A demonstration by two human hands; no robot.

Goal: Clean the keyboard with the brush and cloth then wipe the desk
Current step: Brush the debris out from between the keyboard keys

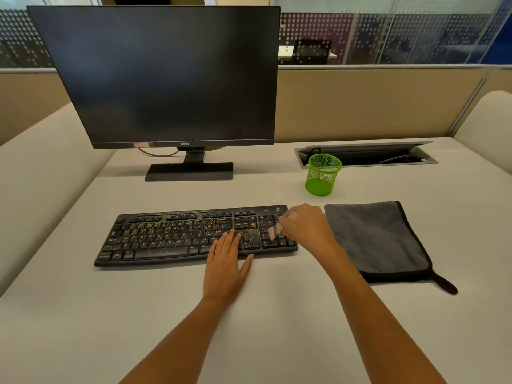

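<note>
A black keyboard (166,236) lies on the desk (277,328), its keys speckled with yellowish crumbs. My left hand (225,261) rests flat on the keyboard's front right part, fingers straight. My right hand (307,225) grips a small pale brush (273,231) over the number pad; the brush is blurred, its bristles down on the keys. A folded grey cloth (379,239) with black trim lies on the desk just right of the keyboard, untouched.
A dark monitor (166,79) on its stand sits behind the keyboard. A green mesh cup (322,174) stands behind the number pad, with an open cable tray (365,155) behind it. Beige partitions border the desk.
</note>
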